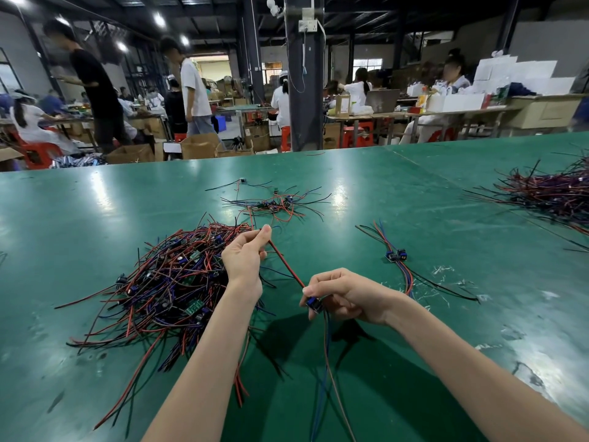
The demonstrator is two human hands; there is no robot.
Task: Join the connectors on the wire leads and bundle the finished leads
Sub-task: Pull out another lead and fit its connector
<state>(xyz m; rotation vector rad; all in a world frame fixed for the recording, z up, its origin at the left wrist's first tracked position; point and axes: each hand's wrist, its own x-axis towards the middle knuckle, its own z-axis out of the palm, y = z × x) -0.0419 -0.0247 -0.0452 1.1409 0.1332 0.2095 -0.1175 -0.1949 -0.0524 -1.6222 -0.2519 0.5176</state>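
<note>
My left hand pinches the far end of a red wire above the green table. That wire runs down to a small blue connector board, which my right hand pinches between thumb and fingers. Blue and dark leads hang from the board toward me. A big tangled pile of red, black and blue leads with boards lies left of my left hand. Two joined leads with blue connectors lie flat to the right.
A smaller loose tangle of leads sits farther back at centre. Another heap of wires lies at the far right. Wire scraps are scattered near my right forearm. Beyond the table, people work at benches.
</note>
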